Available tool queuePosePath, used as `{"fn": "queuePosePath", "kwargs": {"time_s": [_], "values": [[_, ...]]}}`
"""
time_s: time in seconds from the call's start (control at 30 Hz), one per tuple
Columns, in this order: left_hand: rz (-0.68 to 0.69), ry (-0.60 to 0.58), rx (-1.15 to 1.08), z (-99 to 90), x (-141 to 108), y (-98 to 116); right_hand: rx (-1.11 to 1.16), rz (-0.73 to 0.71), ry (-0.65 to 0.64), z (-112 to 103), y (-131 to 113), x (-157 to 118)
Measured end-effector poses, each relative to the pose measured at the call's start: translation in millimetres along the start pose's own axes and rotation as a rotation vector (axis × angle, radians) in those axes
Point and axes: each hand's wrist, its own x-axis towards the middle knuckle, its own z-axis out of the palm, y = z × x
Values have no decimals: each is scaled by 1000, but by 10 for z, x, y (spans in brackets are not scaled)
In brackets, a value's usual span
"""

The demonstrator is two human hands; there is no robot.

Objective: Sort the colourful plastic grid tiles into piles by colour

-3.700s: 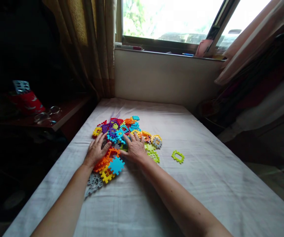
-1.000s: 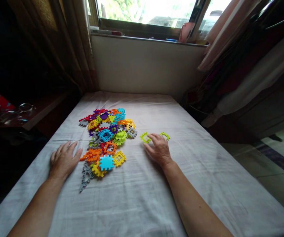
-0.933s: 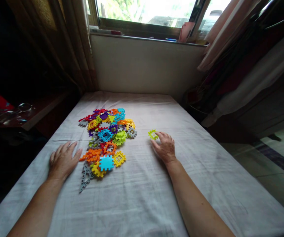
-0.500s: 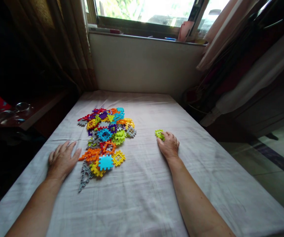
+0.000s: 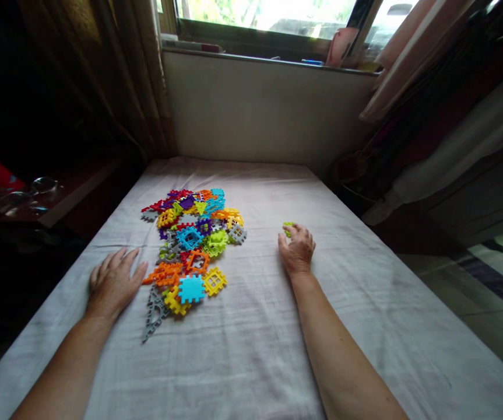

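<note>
On my feed, a lime-green notched plastic piece (image 5: 288, 225) sits well to the right of the pile of multicoloured flat plastic pieces (image 5: 190, 238), only a scrap of it showing past the right hand (image 5: 298, 248). Those fingers are curled over it; whether they pinch it or merely rest there, I can't tell. A second ago I could see two lime-green pieces, one either side of the fingertips and apart from each other; now there's that one small patch, so I'd judge both have been brought together at the hand, clear of the pile. The left hand (image 5: 113, 286) lies just left of the pile, fingers spread, gripping nothing, and has barely stirred; its thumb is close to the orange notched plastic pieces (image 5: 166, 274), though I can't make out contact. At the pile's near end I see a solid light-blue plastic square (image 5: 192, 289), a yellow windowed plastic square (image 5: 215, 281) and a grey triangular plastic frame (image 5: 150, 318). All these lie on a pale, creased cloth sheet (image 5: 251, 356); farther left of the pile are clear eyeglasses (image 5: 45, 185).
</note>
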Motion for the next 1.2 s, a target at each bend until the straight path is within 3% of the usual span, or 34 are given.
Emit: {"fn": "queuePosePath", "kwargs": {"time_s": [0.23,0.37,0.53,0.93,1.07,1.2], "values": [[18,16,-3,0,-4,-1,172,-485,-302,81,-721,-390],[9,4,-3,-9,-4,6,145,-566,-434,104,-952,-549],[24,-17,23,-30,-6,19,122,-604,-519,85,-1021,-614],[30,-10,24,-15,-2,-7,200,-697,-336,42,-1006,-616],[25,-19,36,-20,0,-1,248,-549,-209,-40,-864,-431],[26,-35,35,-32,4,3,258,-234,-60,-105,-515,-109]]}}
